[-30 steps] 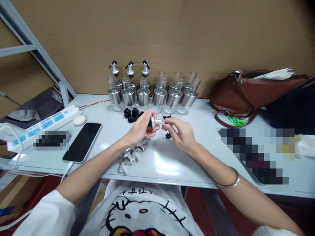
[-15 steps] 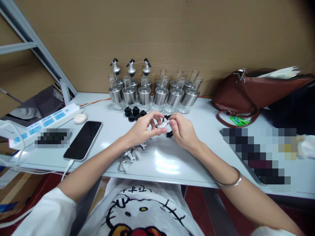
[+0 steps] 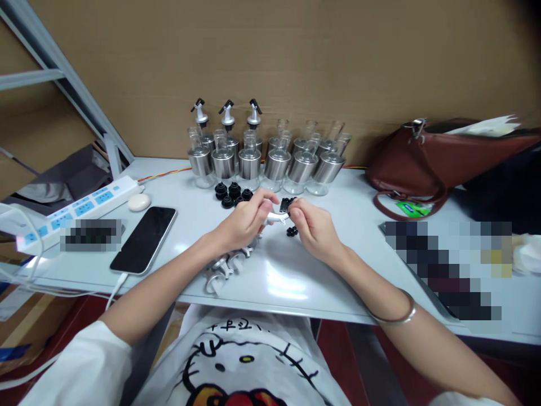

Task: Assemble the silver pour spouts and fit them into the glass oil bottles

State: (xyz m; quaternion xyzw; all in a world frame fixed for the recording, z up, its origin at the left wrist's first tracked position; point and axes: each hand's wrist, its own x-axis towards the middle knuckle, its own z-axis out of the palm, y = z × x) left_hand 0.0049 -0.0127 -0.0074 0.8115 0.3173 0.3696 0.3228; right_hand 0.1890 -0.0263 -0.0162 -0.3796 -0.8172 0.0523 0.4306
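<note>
My left hand (image 3: 243,224) is closed around a small silver pourer spout (image 3: 275,217) held just above the white table (image 3: 274,276). My right hand (image 3: 313,228) pinches the spout's other end, where a small black cap piece (image 3: 287,204) sits. Several more silver spouts (image 3: 224,266) lie on the table under my left wrist. Black rubber stoppers (image 3: 231,193) lie just beyond my left hand, and a few small black caps (image 3: 291,230) lie beside my right hand.
Two rows of steel-and-glass bottles (image 3: 270,160) stand at the back; three carry pourers (image 3: 227,114). A phone (image 3: 143,238) on a cable, a white oval object (image 3: 138,202) and a power strip (image 3: 80,206) lie left. A brown bag (image 3: 439,155) sits right.
The spout went from pointing its round base up to lying level between both hands. My hands dropped slightly toward the table and my right fingers closed in on the spout's tip.
</note>
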